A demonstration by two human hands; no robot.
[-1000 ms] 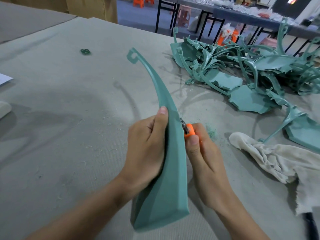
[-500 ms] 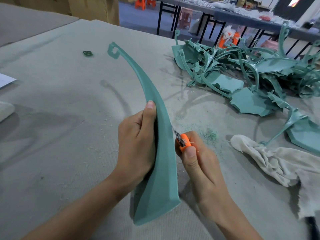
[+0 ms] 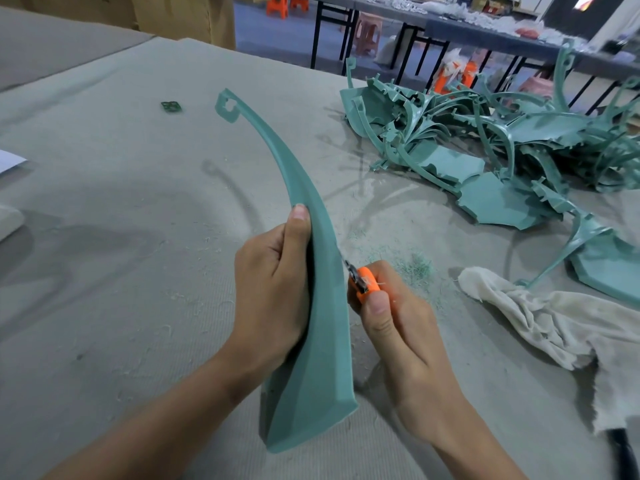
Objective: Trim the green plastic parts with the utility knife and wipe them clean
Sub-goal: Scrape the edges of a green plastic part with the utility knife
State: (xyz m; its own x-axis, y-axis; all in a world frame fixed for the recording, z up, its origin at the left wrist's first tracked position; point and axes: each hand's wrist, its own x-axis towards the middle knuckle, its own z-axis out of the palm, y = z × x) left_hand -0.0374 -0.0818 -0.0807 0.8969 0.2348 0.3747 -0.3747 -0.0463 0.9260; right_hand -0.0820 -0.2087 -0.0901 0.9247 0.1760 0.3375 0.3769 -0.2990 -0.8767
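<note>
Head view: a long curved green plastic part is held upright over the bench, broad end low, hooked tip raised away to the left. It is gripped by the left hand, thumb laid along its edge, the fingers curled behind it. An orange utility knife is clenched in the right hand, blade set against the part's right edge. Green shavings lie just beyond the knife. The right side is crowded by a crumpled cloth and a pile of green parts. To the left, a small green scrap and a white sheet at the bench's edge are seen, well apart from the hands. The far edge is bordered by cardboard boxes.
</note>
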